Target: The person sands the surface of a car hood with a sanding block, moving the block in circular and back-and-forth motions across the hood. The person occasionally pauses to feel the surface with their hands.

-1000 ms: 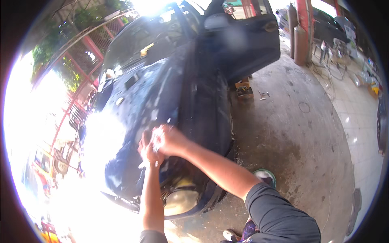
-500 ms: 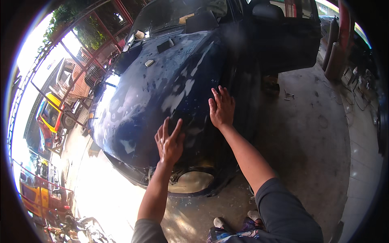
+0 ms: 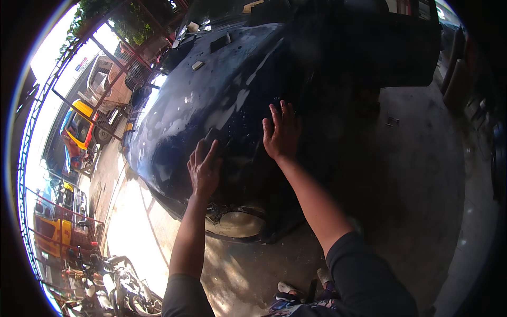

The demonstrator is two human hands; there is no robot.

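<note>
Both my hands rest on the dark blue, patchy and wet-looking hood (image 3: 174, 116) of a car. My left hand (image 3: 203, 169) lies near the front edge with fingers spread; a small dark shape just beyond its fingertips is hard to make out. Higher and to the right, my right hand (image 3: 281, 132) lies flat, fingers stretched out and apart. Pale patches and droplets show around them. A cloudy headlight (image 3: 232, 224) sits below my hands. Farther up the hood are a dark flat piece (image 3: 220, 43) and a small pale block (image 3: 198, 65).
An open car door (image 3: 396, 63) juts out at upper right, near tall cylinders (image 3: 453, 79). The concrete floor (image 3: 417, 201) runs along the right. A red mesh fence (image 3: 119, 61), parked vehicles (image 3: 79, 127) and motorcycles (image 3: 116, 280) line the left side.
A second ago my hands were together over the hood; they came apart and spread. Since then both have slid slightly upward and leftward in view, along with some shift of the whole scene.
</note>
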